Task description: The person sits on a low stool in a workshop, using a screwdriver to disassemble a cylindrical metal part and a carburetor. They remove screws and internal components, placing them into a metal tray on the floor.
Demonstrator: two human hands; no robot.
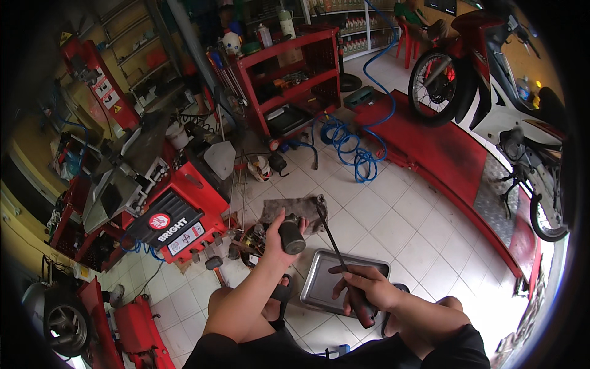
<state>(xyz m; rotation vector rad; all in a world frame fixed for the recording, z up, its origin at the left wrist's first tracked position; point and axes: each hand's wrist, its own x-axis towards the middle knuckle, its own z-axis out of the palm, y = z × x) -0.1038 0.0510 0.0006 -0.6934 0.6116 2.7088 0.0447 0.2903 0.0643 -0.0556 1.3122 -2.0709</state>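
My left hand (276, 243) grips a dark, cylindrical metal part (292, 240), raised in the middle of the head view. My right hand (369, 289), lower and to the right, holds the dark red handle of a long screwdriver (335, 245), its black shaft angled up toward the back. Beneath that hand a steel tray (318, 264) lies on the floor. Behind my hands are a dirty grey rag (273, 207) and a cluster of small parts and tools (244, 246), partly hidden by my left arm. A hammer (215, 264) is left of that arm.
A red machine (203, 190) stands left, a red tool cart (289, 86) behind, with coiled blue hose (344, 141) nearby. On the right a motorcycle (498, 123) rests on a red lift (424, 141). A person in green (405, 15) sits at the back. A wheel (64, 326) is lower left.
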